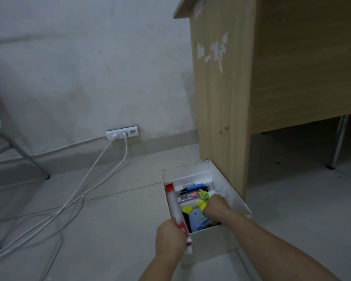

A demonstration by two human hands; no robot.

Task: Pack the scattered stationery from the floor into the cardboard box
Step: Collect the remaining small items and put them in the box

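Two hands work at a white cardboard box [227, 203] that sits on the tiled floor [109, 230], just beside the side panel of a light wooden desk [223, 98]. The left hand [169, 238] is closed around the near end of a long red-and-white pack [175, 207], which lies along the box's left wall with its far red end near the back corner. White marks show on the red part by the fingers, but they are too blurred to read.

The right hand [216, 206] is inside the box, curled into a fist over the contents, pressed against some yellow-green stationery [202, 199]; whether it actually grips a piece I cannot tell. Around it the box holds a blue marker-like item [195, 187], a black pen [185, 192], a pink item [193, 194], a pale blue object [197, 219] and a strip with dark printing [183, 198] whose writing cannot be made out.

Beyond the box, a three-socket wall outlet [122, 133] sits low on the grey wall [79, 57], with two white plugs in it. Their white cables [85, 187] trail down and loop across the floor to the left. A metal leg of a chair or stand [26, 157] is at the far left, and torn white sticker remnants [217, 50] mark the desk panel, with no legible text.
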